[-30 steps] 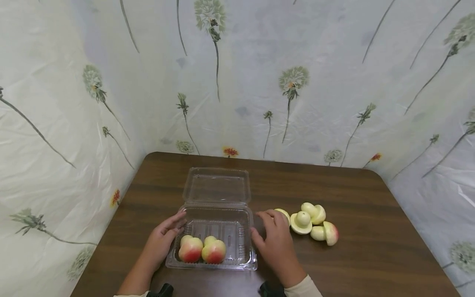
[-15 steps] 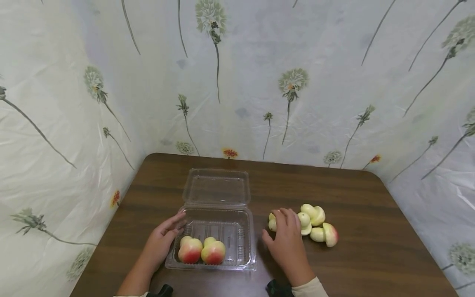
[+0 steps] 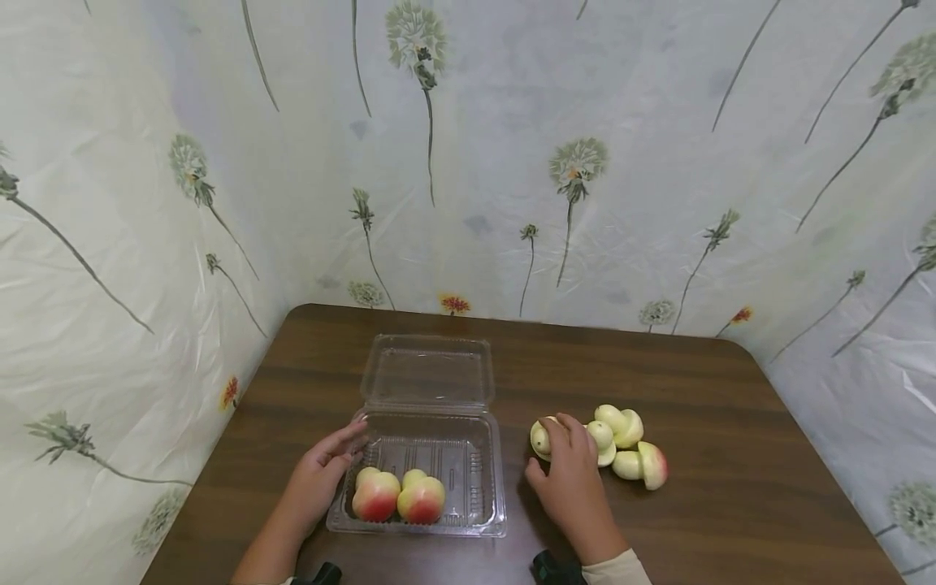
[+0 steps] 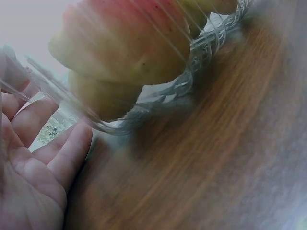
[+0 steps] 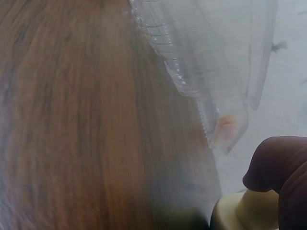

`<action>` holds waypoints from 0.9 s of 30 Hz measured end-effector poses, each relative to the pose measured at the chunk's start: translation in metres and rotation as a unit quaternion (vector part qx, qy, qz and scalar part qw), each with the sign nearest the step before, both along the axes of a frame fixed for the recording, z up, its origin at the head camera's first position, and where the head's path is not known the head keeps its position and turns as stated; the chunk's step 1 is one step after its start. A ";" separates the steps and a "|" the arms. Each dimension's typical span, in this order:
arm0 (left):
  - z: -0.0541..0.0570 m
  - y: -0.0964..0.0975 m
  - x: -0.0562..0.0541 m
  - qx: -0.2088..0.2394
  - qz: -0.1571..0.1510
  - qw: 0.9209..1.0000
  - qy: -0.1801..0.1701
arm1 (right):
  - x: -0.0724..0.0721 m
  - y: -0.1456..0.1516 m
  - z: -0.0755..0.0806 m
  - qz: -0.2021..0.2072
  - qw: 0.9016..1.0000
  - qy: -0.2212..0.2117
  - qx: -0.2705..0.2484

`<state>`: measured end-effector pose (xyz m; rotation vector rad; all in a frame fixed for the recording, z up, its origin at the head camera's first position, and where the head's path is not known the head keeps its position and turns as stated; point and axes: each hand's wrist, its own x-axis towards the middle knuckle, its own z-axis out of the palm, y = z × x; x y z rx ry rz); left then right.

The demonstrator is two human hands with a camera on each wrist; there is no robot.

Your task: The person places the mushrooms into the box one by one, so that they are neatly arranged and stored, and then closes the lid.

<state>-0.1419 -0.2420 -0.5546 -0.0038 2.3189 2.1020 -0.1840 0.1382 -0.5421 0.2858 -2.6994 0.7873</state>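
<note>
An unlidded clear plastic container (image 3: 468,526) holds two mushroom-shaped pieces, a left one (image 3: 377,497) and a right one (image 3: 422,500), pale yellow with red-blushed caps. My left hand (image 3: 316,475) rests at its left side; in the left wrist view its loosely bent fingers (image 4: 69,153) touch the clear wall. To the right of the container, my right hand (image 3: 574,483) grips a pale yellow mushroom (image 3: 540,439), its stem end showing past the fingers. Up close, the right thumb (image 5: 271,163) presses against a pale mushroom (image 5: 228,213). The other right fingers are hidden in that view.
Beside the right hand lie more mushrooms: one partly behind the fingers (image 3: 601,437), one at the back (image 3: 621,424), and a red-capped one (image 3: 647,465) on its side. The container's lid (image 3: 427,372) lies folded back on the brown table (image 3: 731,487). Floral sheeting (image 3: 475,162) encloses the table.
My right hand has moved right, from the container's edge to the mushrooms. The leftmost mushroom has turned so its stem end shows. The left hand stays in place.
</note>
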 end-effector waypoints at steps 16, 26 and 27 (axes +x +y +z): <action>-0.002 -0.002 0.000 0.003 -0.012 1.000 0.003 | -0.001 0.002 -0.001 0.012 0.998 -0.007 0.055; -0.001 0.000 0.000 0.006 -0.007 1.000 0.004 | -0.005 0.002 -0.006 0.018 0.999 -0.026 0.025; -0.001 0.000 0.000 0.006 -0.007 1.000 0.005 | -0.005 0.002 -0.006 0.018 0.999 -0.030 0.021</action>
